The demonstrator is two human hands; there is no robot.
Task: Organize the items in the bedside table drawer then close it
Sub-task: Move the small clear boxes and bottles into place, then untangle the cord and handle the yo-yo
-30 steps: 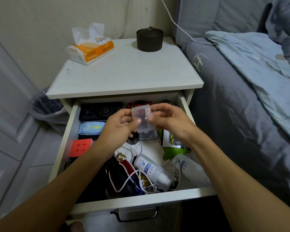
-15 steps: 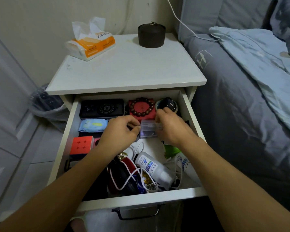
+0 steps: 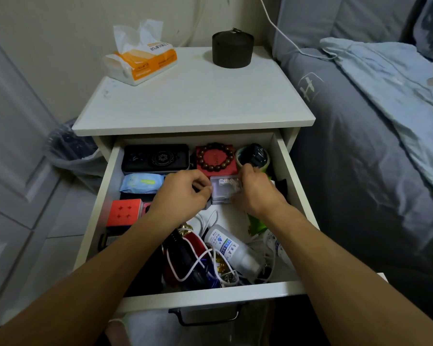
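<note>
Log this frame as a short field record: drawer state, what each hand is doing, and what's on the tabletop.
drawer: open, cluttered
left hand: pinches left edge of clear dice box
right hand: grips box's right side
box position: in front of red box with bead bracelet
tabletop: tissue pack, dark round lidded jar

Clear glossy plastic box

I am looking into a home bedroom. A white bedside counter stands at 12 o'clock with a tissue pack and a dark round jar on it; a bed with grey-blue bedding fills 2 o'clock; a panelled door lies at 9 o'clock.
</note>
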